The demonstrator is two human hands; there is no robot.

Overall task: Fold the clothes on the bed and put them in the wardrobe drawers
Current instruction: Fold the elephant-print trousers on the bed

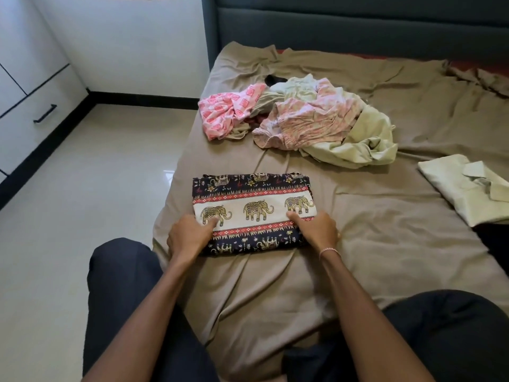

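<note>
A folded elephant-print cloth (pixel 253 199), dark blue with a white and red band, lies on the brown bed sheet (pixel 385 216) near the bed's left edge. My left hand (pixel 190 234) grips its near left corner, thumb on top and fingers under the fold. My right hand (pixel 316 230) grips the near right corner the same way. Farther up the bed sits a loose pile of pink, white and pale green clothes (pixel 303 119). A folded pale green shirt (pixel 465 186) lies at the right.
The white wardrobe with a black drawer handle (pixel 45 113) stands at the far left across a glossy tiled floor (pixel 96 202). A dark padded headboard (pixel 358 23) closes the far end. My knees in dark trousers rest at the bed's near edge.
</note>
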